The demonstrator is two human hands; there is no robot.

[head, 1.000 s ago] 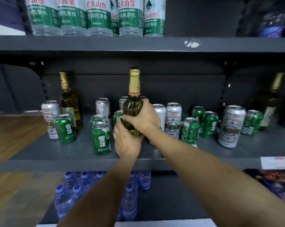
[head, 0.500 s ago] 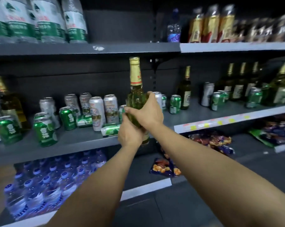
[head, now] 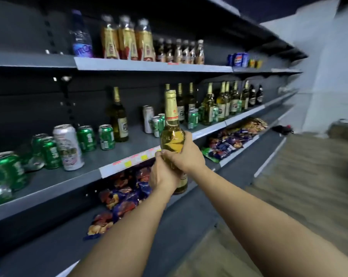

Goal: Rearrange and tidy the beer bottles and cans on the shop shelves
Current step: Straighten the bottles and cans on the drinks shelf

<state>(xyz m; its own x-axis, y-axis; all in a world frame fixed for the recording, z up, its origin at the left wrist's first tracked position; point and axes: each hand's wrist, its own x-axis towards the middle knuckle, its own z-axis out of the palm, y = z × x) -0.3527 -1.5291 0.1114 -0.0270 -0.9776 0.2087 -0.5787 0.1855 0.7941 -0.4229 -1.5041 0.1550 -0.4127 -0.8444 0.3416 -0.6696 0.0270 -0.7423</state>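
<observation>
The beer bottle (head: 172, 136) is upright in the air in front of the middle shelf (head: 129, 162), both grips wrapped around it: right hand (head: 186, 154) at the shoulder, left hand (head: 163, 174) lower on the body. It is probably heavy, smooth, breakable glass, so a hold on the wide body, not the foil neck, looks safest.

Dim shop light, motion-blurred throughout, edges bowed; upper shelves perhaps in shadow.

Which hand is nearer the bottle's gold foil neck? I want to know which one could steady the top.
Right. The right hand wraps the beer bottle at its shoulder, just under the neck; the left hand grips lower, near the base.
</observation>
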